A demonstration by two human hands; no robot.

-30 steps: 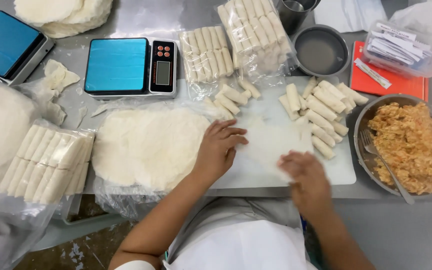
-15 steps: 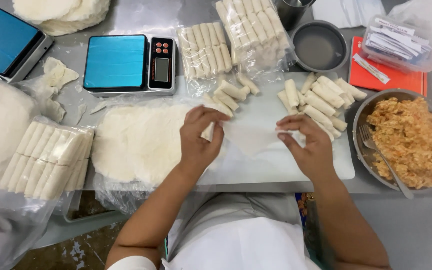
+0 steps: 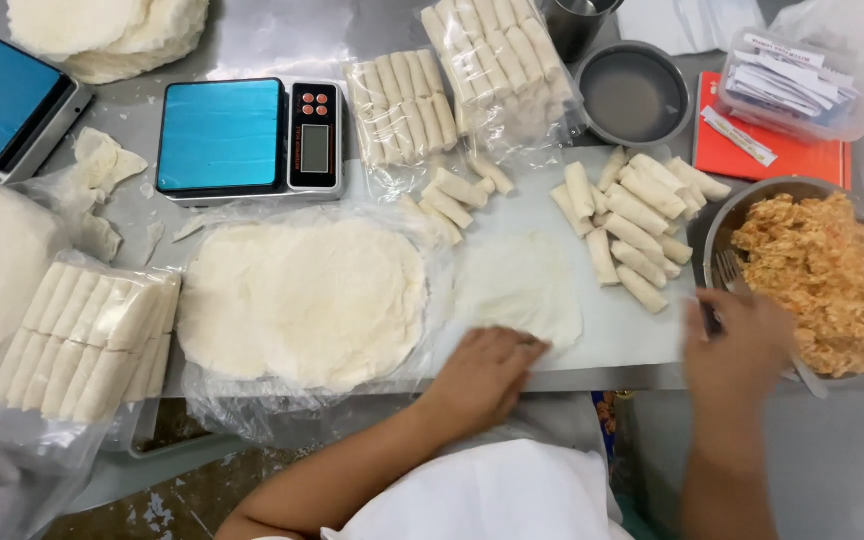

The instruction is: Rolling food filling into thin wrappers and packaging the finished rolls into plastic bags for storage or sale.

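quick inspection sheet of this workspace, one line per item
surface: steel table with a white board under the work.
job's things: single wrapper flat on the board; bowl of orange filling with a fork; finished rolls beside it.
clutter: wrapper stack, bagged rolls, two scales, small grey bowl, red pad, tub of sachets.
hands: left hand presses the wrapper's near edge; right hand at the fork handle, blurred.
cables: nothing seen.
surroundings: floor below the table edge.

Steel worktable point(image 3: 252, 40), bright even light; worn blue-grey floor point(image 3: 167, 505) below.
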